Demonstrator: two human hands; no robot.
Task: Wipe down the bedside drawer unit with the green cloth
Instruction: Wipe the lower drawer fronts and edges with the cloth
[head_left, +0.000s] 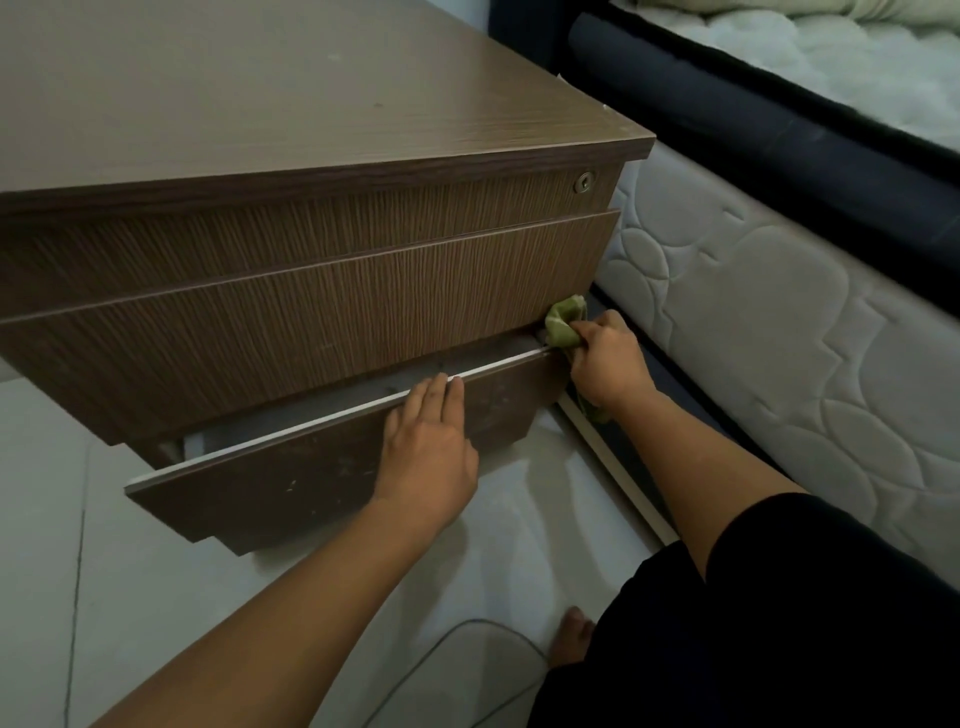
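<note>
She's down on the floor by the bedside drawer unit, with the bottom drawer pulled partway out. Her left hand lies flat and open on its front panel, fingertips hooked over the pale top edge, gripping nothing, just steadying the drawer. Her right hand is closed around the green cloth, which is bunched at the right-hand corner where the open drawer meets the one above. To my eye she's working the top lip and that corner; it would go best if she kept the drawer braced as it is and drew the cloth along the white edge towards her left hand in one pass, refolding to a clean face, since the front panel looks spotted and dusty. A tail of cloth hangs below her wrist and could drag on the floor. The inside of the drawer is mostly in shadow, the unit's left side is cut off, and I can't make out how much cloth her fingers cover
</note>
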